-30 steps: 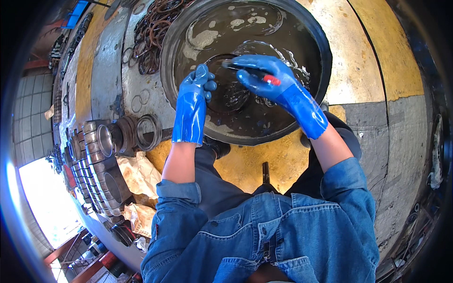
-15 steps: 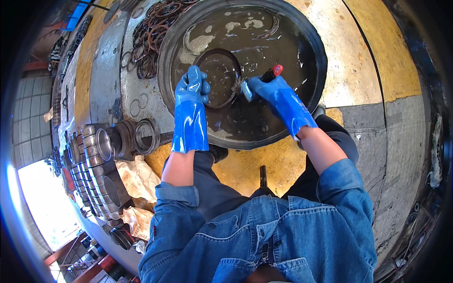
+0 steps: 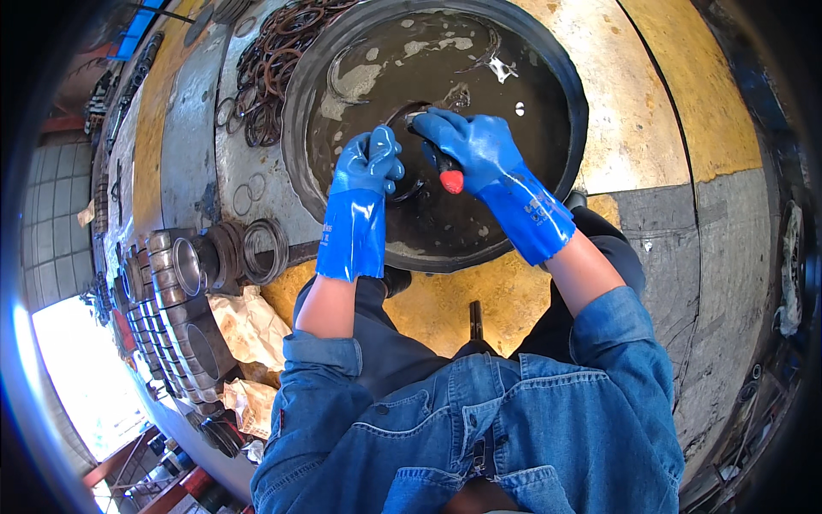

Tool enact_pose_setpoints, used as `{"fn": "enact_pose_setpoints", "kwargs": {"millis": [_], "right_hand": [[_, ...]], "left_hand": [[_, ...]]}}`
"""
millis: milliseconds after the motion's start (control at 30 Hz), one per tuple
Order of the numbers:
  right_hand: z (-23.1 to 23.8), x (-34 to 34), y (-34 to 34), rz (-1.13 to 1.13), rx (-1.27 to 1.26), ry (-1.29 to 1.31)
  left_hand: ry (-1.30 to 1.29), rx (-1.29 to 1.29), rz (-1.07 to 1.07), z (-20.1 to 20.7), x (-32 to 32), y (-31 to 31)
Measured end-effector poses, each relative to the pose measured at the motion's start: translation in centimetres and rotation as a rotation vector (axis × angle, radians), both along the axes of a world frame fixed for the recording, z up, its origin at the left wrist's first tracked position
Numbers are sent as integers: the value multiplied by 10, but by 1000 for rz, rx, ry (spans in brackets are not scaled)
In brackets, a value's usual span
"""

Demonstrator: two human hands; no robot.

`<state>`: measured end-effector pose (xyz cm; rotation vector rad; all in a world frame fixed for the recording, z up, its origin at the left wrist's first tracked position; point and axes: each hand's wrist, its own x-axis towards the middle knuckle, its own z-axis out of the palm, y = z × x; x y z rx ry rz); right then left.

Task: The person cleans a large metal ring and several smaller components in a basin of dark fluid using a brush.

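In blue rubber gloves, both my hands are over a wide round black tub (image 3: 297, 120) of murky brown water. My left hand (image 3: 368, 161) is closed on a dark metal ring (image 3: 409, 194), whose lower part dips toward the water. In my right hand (image 3: 473, 147) is a brush with a black, red-ended handle (image 3: 450, 179). Its head is at the far side of the ring, and my glove covers most of it. I cannot tell whether the bristles touch the ring. Patches of pale foam float on the water.
A heap of rusty rings (image 3: 274, 73) lies left of the tub, with thin rings (image 3: 248, 195) nearby. Stacked metal cylinders (image 3: 175, 283) and crumpled brown paper (image 3: 248, 325) are at the lower left. Worn yellow and grey floor plates (image 3: 659, 94) extend to the right.
My right hand has moved up and left with the brush, whose red end now points down toward me. My left hand has shifted slightly right, and the ring appears lower and more hidden.
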<state>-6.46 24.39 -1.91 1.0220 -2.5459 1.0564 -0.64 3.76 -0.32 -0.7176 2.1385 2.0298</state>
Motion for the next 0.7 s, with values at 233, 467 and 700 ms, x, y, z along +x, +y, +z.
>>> {"fn": "enact_pose_setpoints", "kwargs": {"millis": [233, 467, 700], "right_hand": [[-18, 2, -12, -385, 121, -674], [-3, 21, -6, -30, -326, -1346], [17, 14, -6, -311, -215, -376]], "left_hand": [[80, -35, 18, -3, 4, 20], [55, -46, -29, -7, 6, 10], [77, -39, -44, -10, 4, 8]]}}
